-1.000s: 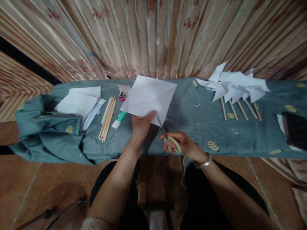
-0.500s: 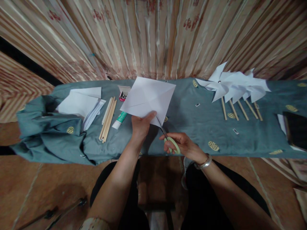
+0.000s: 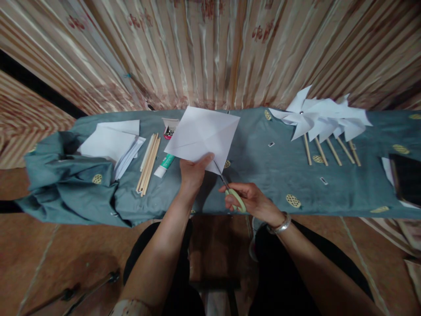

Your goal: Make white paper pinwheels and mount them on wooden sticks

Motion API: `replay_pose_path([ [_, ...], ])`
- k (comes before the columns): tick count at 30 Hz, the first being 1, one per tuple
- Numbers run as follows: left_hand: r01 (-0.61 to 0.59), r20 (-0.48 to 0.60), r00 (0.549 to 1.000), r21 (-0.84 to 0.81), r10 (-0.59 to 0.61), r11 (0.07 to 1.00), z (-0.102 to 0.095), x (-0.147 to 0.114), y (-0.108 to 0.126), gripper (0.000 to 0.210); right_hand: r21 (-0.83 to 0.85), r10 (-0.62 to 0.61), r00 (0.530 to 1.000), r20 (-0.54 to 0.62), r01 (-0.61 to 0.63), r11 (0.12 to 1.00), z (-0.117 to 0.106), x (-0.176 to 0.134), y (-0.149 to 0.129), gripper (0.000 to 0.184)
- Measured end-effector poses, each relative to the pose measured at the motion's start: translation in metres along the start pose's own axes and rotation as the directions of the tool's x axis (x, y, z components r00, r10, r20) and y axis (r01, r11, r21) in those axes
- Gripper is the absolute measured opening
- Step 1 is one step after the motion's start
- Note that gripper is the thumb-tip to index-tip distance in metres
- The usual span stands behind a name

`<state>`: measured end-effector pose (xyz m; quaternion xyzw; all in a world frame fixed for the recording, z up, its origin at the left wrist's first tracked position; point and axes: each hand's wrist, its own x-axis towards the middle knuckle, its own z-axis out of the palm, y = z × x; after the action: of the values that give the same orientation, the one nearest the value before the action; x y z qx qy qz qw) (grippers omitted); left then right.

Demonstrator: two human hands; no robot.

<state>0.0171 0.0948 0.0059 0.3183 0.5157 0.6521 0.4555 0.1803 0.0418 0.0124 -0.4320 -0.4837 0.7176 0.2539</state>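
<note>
Cutting seems step in hand. Head view: left hand (image 3: 193, 172) pinches white paper square (image 3: 203, 131), thumb on top, held over tablecloth (image 3: 256, 169). Right hand (image 3: 255, 201) grips green-handled scissors (image 3: 231, 192), blades at paper's near corner, pointing toward centre. Next move likely calls for steady paper, blades kept true to crease, stopping short of centre. Writing: pale marks on green-and-white tube (image 3: 164, 165), too small to read; black-and-white patches (image 3: 324, 181) on tablecloth equally illegible.

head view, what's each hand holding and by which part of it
The left hand holds the paper by its near edge, thumb on top; the right hand holds the scissors by the handles.
</note>
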Motion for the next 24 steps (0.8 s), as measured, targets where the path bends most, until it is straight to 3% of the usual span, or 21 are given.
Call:
replay_pose_path([
  [24, -0.014, 0.018, 1.0, -0.052, 0.015, 0.999, -0.0058, 0.0042, -0.0069, 0.011, 0.028, 0.021, 0.998, -0.056, -0.02, 0.999, 0.0006, 0.0008, 0.0011, 0.047],
])
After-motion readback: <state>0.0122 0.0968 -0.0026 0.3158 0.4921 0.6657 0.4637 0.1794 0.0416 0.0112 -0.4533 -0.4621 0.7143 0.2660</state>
